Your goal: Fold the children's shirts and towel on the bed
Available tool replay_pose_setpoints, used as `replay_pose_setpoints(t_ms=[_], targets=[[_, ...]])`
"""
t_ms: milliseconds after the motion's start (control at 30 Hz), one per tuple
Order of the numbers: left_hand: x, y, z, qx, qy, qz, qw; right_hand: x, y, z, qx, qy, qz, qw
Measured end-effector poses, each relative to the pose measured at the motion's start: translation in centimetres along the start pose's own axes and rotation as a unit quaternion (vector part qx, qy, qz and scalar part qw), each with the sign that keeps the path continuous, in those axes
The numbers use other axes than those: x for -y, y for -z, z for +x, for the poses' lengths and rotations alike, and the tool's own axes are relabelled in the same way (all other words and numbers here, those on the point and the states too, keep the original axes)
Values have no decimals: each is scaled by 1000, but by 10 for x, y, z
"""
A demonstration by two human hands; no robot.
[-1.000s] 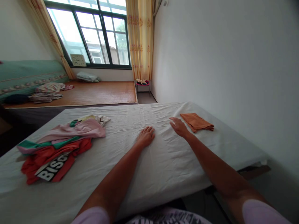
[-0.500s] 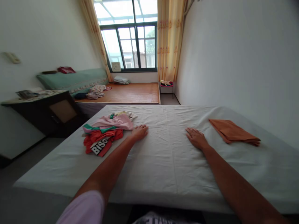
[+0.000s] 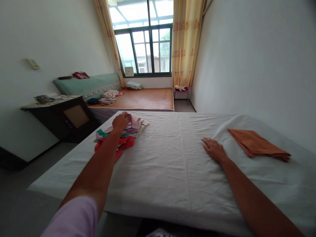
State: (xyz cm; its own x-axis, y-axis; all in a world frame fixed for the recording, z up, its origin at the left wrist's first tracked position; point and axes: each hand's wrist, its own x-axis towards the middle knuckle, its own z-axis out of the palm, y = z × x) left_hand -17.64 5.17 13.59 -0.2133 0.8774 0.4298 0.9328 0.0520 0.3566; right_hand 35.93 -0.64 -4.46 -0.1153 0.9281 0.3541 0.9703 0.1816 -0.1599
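My left hand (image 3: 120, 121) is over the pile of clothes at the left of the white-covered table (image 3: 163, 171), its fingers closed on a pink garment (image 3: 134, 121) and lifting part of it. Beneath and around it lie a red garment (image 3: 126, 143), green and striped cloth and a cream-coloured piece (image 3: 143, 125); my forearm hides part of the pile. Flat on the white cloth, to the right of the middle, my right hand (image 3: 212, 148) rests with fingers stretched out, holding nothing. Further right lies a folded orange-brown cloth (image 3: 256, 143), apart from that hand.
Beyond the table stands a bed with a woven mat (image 3: 148, 98), with clothes (image 3: 110, 95) on it. A dark cabinet (image 3: 66, 115) is at the left. A small stool (image 3: 181, 90) stands below the curtain (image 3: 186, 49), and a wall (image 3: 251, 59) runs along the right.
My left hand has moved from the bare white cloth, left and away from me, onto the pile and closed on the pink garment. My right hand stays flat. The view has shifted slightly.
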Motion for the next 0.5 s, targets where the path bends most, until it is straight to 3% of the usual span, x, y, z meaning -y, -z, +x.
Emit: replay_pose_setpoints(t_ms=[67,100,167,233,300,400,500], targets=[[-27,11,20,-94,-1,-158,983,0,1,0,-4,-2,9,1000],[-45,14,27,-130,-9,-278,952,0,2,1,-6,-1,15,1000],[-88,17,29,-144,-29,-512,846,0,3,2,-9,2,32,999],[-135,14,14,-57,-69,-659,747,-1,6,3,-13,4,61,998],[-174,6,-12,49,-99,-720,685,-3,9,3,-20,-11,111,994],[-197,-15,-51,207,-117,-717,656,-8,16,4,-38,-75,243,966],[-172,-43,-68,290,-88,-665,683,-15,23,4,-89,-147,398,901]])
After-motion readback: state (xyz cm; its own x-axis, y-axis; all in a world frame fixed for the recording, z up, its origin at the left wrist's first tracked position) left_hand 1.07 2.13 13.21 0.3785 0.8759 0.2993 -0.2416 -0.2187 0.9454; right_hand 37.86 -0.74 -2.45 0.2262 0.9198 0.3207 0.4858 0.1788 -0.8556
